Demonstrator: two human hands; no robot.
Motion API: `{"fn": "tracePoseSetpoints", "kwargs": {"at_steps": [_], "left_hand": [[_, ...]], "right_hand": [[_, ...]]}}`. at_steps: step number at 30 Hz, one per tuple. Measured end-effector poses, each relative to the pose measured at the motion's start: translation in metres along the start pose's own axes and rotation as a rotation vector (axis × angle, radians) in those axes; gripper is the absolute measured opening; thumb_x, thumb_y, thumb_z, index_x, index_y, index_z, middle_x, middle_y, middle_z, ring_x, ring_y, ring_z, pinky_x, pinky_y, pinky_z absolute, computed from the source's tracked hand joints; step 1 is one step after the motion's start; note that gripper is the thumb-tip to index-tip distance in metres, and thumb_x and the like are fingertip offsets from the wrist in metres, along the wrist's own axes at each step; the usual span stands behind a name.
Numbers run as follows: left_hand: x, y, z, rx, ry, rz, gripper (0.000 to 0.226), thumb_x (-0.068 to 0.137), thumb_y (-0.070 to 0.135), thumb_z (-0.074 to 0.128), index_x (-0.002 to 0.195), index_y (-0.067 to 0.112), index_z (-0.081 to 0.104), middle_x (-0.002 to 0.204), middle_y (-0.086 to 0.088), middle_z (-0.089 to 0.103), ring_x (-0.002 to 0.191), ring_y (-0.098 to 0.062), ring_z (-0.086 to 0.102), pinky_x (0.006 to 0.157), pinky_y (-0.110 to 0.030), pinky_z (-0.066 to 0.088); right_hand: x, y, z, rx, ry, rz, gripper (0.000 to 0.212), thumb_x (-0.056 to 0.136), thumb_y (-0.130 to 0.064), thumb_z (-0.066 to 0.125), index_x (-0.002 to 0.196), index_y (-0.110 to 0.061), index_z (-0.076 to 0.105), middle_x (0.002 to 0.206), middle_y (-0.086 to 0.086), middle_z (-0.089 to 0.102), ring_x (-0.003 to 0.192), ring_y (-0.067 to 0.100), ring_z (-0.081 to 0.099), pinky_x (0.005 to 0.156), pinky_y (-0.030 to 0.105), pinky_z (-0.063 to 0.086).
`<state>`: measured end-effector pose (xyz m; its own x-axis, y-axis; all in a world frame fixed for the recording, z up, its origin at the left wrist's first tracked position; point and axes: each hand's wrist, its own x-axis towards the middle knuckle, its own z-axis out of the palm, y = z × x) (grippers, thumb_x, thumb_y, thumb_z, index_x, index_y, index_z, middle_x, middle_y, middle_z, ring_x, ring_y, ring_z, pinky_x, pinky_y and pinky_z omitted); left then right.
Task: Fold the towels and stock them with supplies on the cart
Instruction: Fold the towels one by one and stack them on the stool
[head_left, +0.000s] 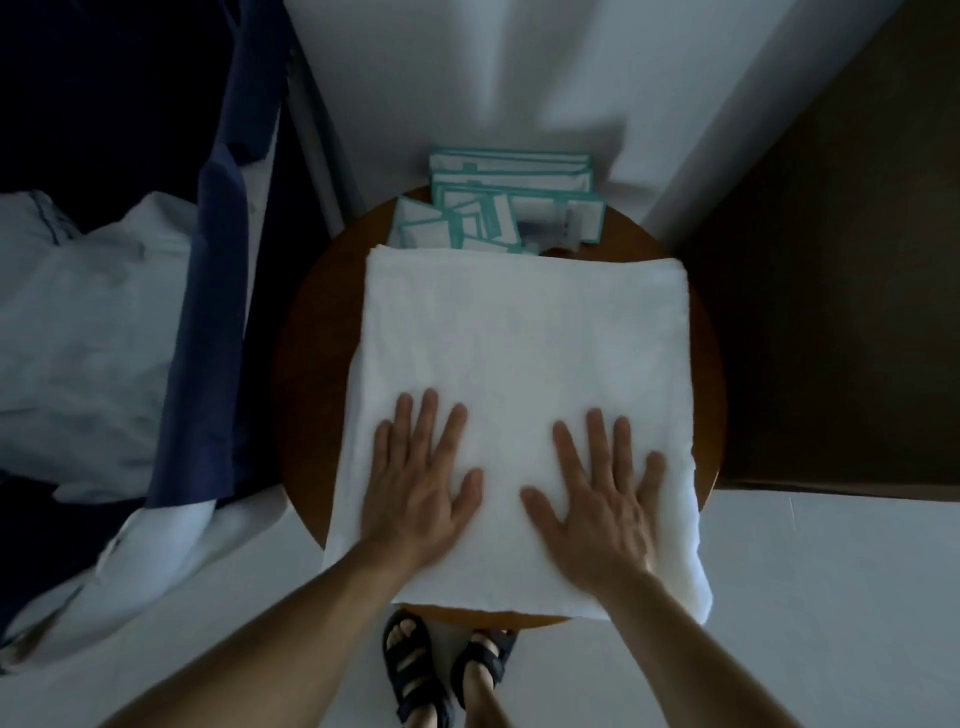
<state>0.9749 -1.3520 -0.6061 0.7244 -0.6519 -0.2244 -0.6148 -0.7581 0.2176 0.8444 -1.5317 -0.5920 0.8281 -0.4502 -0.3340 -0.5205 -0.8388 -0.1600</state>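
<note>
A white towel (524, 332), folded into a broad rectangle, lies on a round brown table (311, 364) and hangs slightly over its near edge. My left hand (421, 478) lies flat on the towel's near left part, fingers straight and spread. My right hand (602, 493) presses flat on the near right part, fingers also spread. Behind the towel, at the table's far side, sits a heap of white packets with teal borders (498, 208).
A dark blue cloth bag (208, 322) on the cart hangs at the left with crumpled white linen (88, 332) inside. A dark brown panel (831, 312) stands at the right. White floor surrounds the table; my sandalled feet (441, 670) stand below its near edge.
</note>
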Motion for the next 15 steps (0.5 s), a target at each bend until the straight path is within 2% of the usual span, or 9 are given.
{"fn": "tracePoseSetpoints", "kwargs": {"at_steps": [4,7,9,13,15], "left_hand": [[0.010,0.002,-0.009,0.054,-0.084,-0.028,0.076,0.093,0.066,0.010,0.158,0.029,-0.005,0.166,-0.005,-0.013,0.151,-0.027,-0.020,0.123,-0.048,-0.005],[0.011,0.006,-0.031,0.026,-0.191,-0.052,0.075,0.092,0.065,0.007,0.157,0.031,-0.011,0.165,-0.003,-0.020,0.148,-0.024,-0.029,0.120,-0.044,-0.015],[0.015,0.007,-0.056,0.008,-0.223,-0.063,0.072,0.095,0.062,0.010,0.157,0.029,-0.009,0.165,-0.002,-0.018,0.148,-0.023,-0.027,0.120,-0.045,-0.016],[0.036,-0.009,-0.136,0.015,0.007,-0.016,0.075,0.092,0.061,0.008,0.158,0.025,0.004,0.167,-0.002,-0.003,0.152,-0.023,-0.015,0.121,-0.047,-0.005],[0.045,-0.036,-0.178,-0.009,0.132,-0.056,0.077,0.090,0.062,0.007,0.157,0.024,0.008,0.166,-0.001,0.002,0.152,-0.023,-0.009,0.121,-0.047,0.000]], "right_hand": [[0.010,-0.001,0.002,0.001,0.032,-0.016,0.079,0.094,-0.076,0.016,0.157,-0.036,-0.012,0.165,-0.003,-0.023,0.151,0.025,-0.024,0.118,0.051,-0.018],[0.009,0.000,-0.004,-0.026,-0.056,0.003,0.082,0.089,-0.081,0.003,0.155,-0.038,-0.019,0.160,-0.006,-0.036,0.147,0.022,-0.034,0.118,0.053,-0.017],[0.008,-0.009,-0.015,-0.015,-0.086,0.030,0.087,0.080,-0.085,-0.009,0.153,-0.040,-0.024,0.154,-0.009,-0.045,0.143,0.020,-0.041,0.117,0.055,-0.019],[0.027,-0.063,-0.065,0.006,0.042,-0.034,0.080,0.082,-0.084,-0.008,0.150,-0.043,-0.021,0.156,-0.010,-0.039,0.146,0.019,-0.035,0.118,0.057,-0.018],[0.046,-0.106,-0.098,0.006,0.117,-0.126,0.076,0.086,-0.081,-0.004,0.146,-0.044,-0.030,0.154,-0.010,-0.042,0.145,0.018,-0.037,0.119,0.058,-0.013]]}}
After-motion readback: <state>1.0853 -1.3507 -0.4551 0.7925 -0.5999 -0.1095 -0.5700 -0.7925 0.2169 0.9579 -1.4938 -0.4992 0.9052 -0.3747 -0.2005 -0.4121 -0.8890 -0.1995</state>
